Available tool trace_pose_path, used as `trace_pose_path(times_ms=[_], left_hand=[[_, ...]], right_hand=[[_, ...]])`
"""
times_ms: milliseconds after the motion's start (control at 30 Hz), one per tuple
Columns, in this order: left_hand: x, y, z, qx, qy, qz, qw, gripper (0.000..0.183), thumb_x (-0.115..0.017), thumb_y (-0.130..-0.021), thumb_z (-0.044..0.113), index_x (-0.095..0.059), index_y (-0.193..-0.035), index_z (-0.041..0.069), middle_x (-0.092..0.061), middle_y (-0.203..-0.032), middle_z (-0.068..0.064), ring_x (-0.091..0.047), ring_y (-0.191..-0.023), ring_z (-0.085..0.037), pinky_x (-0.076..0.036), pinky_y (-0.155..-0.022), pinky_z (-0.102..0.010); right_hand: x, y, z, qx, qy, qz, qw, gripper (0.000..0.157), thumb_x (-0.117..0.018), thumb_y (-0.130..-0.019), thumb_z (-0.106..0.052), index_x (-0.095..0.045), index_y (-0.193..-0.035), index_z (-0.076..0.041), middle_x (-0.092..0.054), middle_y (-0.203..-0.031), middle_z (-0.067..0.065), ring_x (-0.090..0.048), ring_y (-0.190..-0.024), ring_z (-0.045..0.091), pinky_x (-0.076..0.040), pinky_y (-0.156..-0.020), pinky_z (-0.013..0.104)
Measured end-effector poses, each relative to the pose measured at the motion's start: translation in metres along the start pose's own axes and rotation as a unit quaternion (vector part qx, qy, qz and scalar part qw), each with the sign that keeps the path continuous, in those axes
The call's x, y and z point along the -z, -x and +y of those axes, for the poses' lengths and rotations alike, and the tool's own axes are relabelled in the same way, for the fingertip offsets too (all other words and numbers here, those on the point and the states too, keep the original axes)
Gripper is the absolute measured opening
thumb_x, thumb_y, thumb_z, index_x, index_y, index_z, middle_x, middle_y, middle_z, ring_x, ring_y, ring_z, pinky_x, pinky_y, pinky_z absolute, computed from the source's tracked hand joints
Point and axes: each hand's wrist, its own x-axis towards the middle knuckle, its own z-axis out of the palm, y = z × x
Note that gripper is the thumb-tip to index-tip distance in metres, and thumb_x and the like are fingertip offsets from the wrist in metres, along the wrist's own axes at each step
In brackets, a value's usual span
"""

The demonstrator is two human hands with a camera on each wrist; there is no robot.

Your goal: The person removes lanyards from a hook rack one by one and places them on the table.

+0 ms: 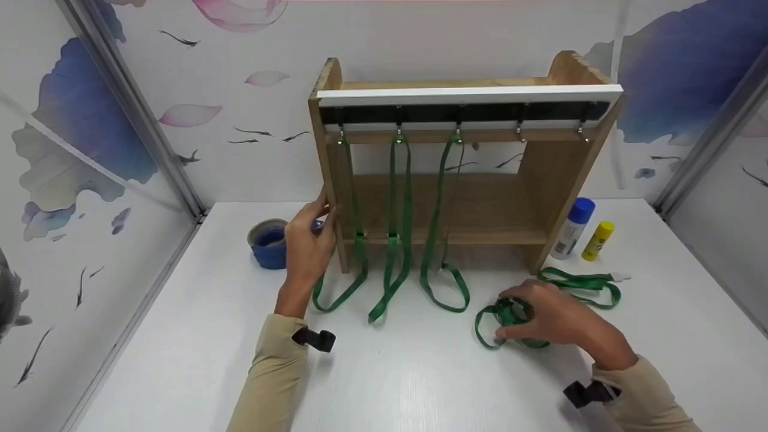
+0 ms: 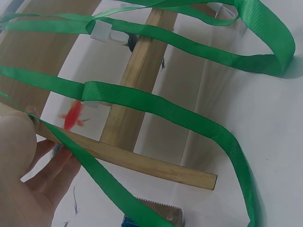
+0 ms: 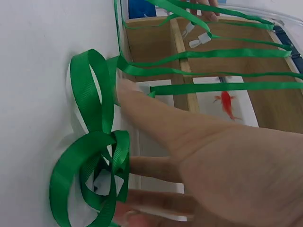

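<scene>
A wooden rack (image 1: 447, 207) stands on the table, a row of metal hooks along its dark front strip. Three green lanyards (image 1: 433, 240) hang from its left and middle hooks, their lower loops reaching the tabletop. My left hand (image 1: 311, 240) holds the rack's left side panel, thumb in front and fingers behind, as the left wrist view shows. On the table before the rack's right side, my right hand (image 1: 549, 312) has thumb and fingers curled around a bunched green lanyard (image 3: 97, 151). Inside that bundle a pale clip (image 3: 102, 182) is partly hidden.
Another folded green lanyard (image 1: 579, 281) lies at the right. Behind it stand a blue-capped white bottle (image 1: 573, 231) and a yellow glue stick (image 1: 598, 241). A blue tape roll (image 1: 267, 245) sits left of the rack. Patterned walls (image 1: 240, 102) enclose the table.
</scene>
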Motion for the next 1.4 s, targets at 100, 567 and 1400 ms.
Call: trace_pose_path(times_ms=[100, 567, 1400], left_hand=[[0.000, 0.000, -0.001, 0.000, 0.000, 0.000, 1.0000, 0.046, -0.065, -0.110, 0.021, -0.059, -0.156, 0.017, -0.075, -0.137, -0.009, -0.075, -0.123, -0.022, -0.067, -0.092, -0.038], [0.000, 0.001, -0.001, 0.000, 0.003, 0.000, 1.0000, 0.047, -0.065, -0.110, 0.019, -0.058, -0.156, 0.019, -0.075, -0.138, -0.008, -0.075, -0.123, -0.023, -0.067, -0.092, -0.039], [-0.001, 0.001, -0.002, -0.008, 0.004, 0.002, 1.0000, 0.049, -0.067, -0.109, 0.022, -0.057, -0.157, 0.022, -0.075, -0.136, -0.008, -0.075, -0.122, -0.022, -0.067, -0.092, -0.039]], right_hand=[[-0.003, 0.001, -0.001, 0.015, 0.018, -0.005, 1.000, 0.063, -0.096, -0.083, -0.041, -0.075, -0.134, -0.011, -0.072, -0.126, 0.011, -0.064, -0.108, 0.024, -0.064, -0.096, 0.055], [-0.017, -0.020, 0.011, 0.033, -0.001, 0.068, 0.997, 0.056, -0.084, -0.093, -0.003, -0.067, -0.146, -0.007, -0.068, -0.139, 0.021, -0.071, -0.121, 0.038, -0.063, -0.100, 0.059], [0.044, 0.006, 0.036, 0.025, -0.069, 0.303, 0.950, 0.023, -0.071, -0.106, -0.016, -0.079, -0.126, -0.008, -0.079, -0.124, 0.019, -0.076, -0.108, 0.041, -0.055, -0.074, 0.009]])
